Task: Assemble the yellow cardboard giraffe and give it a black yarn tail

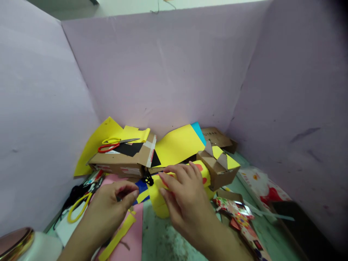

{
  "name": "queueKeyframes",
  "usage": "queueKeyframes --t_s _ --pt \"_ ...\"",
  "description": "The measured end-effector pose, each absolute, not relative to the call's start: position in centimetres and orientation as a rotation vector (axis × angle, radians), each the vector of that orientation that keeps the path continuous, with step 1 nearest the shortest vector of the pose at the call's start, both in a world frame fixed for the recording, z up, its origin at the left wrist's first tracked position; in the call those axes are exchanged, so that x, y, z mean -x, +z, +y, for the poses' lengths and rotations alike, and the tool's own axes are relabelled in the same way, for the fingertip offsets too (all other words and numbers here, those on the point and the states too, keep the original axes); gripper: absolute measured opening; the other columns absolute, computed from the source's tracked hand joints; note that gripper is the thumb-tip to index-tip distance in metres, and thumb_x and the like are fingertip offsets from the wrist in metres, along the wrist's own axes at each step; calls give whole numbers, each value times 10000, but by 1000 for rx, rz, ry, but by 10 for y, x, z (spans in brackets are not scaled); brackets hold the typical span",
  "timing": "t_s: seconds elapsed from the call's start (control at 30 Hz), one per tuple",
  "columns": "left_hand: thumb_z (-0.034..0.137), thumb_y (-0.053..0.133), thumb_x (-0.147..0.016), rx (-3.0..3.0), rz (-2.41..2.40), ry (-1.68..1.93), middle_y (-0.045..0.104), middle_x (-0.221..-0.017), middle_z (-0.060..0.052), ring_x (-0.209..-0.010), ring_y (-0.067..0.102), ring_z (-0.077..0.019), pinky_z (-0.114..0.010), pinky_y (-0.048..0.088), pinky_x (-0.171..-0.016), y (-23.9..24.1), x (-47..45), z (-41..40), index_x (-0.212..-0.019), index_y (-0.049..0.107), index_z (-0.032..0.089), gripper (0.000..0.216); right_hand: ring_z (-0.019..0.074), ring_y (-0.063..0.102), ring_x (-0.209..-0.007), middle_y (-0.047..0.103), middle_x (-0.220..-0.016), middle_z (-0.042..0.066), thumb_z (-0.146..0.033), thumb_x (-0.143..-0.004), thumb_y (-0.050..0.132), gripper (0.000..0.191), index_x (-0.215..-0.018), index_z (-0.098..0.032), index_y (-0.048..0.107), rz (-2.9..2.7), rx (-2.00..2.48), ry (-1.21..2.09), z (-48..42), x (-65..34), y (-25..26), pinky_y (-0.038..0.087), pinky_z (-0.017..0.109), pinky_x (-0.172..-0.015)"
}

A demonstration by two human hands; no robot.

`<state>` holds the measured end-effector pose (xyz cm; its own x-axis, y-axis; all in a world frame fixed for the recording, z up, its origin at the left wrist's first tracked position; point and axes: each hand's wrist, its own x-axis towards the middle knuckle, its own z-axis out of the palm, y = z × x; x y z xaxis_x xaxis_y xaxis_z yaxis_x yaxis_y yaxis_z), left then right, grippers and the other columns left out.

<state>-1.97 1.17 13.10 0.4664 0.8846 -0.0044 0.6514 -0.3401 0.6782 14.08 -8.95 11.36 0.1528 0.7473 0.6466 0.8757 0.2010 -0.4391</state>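
My right hand (pixel 187 195) rests on a yellow paper-covered craft piece (pixel 202 174) with red spots, its fingers curled over the top and its thumb on the near side. A small cardboard box (pixel 216 174) with two pointed flaps and yellow paper on top stands against the piece's right end. Black yarn (pixel 148 177) sits at its left end. My left hand (pixel 116 203) hovers to the left, apart from the piece, with thumb and fingertips pinched together. Whatever may be between them is too small to see.
A cardboard box (pixel 119 159) at back left carries red-and-yellow scissors (pixel 114 144). Yellow sheets (pixel 179 143) lean behind. Yellow-handled scissors (pixel 78 208), pink paper (pixel 137 235) and a yellow strip (pixel 116 239) lie left; a patterned packet (pixel 239 214) lies right. Pale panels surround the table.
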Motion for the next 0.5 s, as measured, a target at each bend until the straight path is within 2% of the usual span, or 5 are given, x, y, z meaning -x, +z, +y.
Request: queueKeyframes --t_s 0.13,0.3,0.37,0.43,0.5 --pt "512 507 -632 -2126 1332 522 657 -625 -10 -670 588 -209 -286 415 -619 135 27 7 -608 660 218 332 227 550 -895 645 -968 100 -106 -819 515 210 -964 -148 662 -1508 1450 -290 -104 -153 125 462 415 -776" --pt "581 521 -659 -2111 1415 804 494 -451 28 -484 468 -135 -246 359 -504 142 32 -1 -469 544 200 426 183 607 -902 654 -970 52 -192 -821 587 144 -932 -203 676 -1249 1447 -403 -133 -168 144 491 338 -804" --pt "533 571 -670 -2018 1399 1027 502 -481 41 -498 486 -124 -232 384 -518 139 32 -1 -533 541 197 364 183 623 -880 667 -949 29 -248 -816 602 124 -907 -238 685 -1102 1476 -473 -144 -177 153 500 323 -776" --pt "464 640 -634 -1886 1327 1211 591 -619 33 -586 560 -138 -234 441 -579 131 30 -2 -703 584 200 279 192 633 -861 678 -923 19 -288 -803 601 129 -888 -252 690 -971 1515 -523 -152 -191 158 504 323 -757" --pt "420 684 -581 -1762 1254 1277 642 -745 5 -666 607 -162 -252 483 -621 119 28 -4 -835 595 193 352 207 641 -840 686 -901 29 -312 -771 602 171 -896 -241 694 -873 1579 -505 -156 -211 158 505 343 -764"
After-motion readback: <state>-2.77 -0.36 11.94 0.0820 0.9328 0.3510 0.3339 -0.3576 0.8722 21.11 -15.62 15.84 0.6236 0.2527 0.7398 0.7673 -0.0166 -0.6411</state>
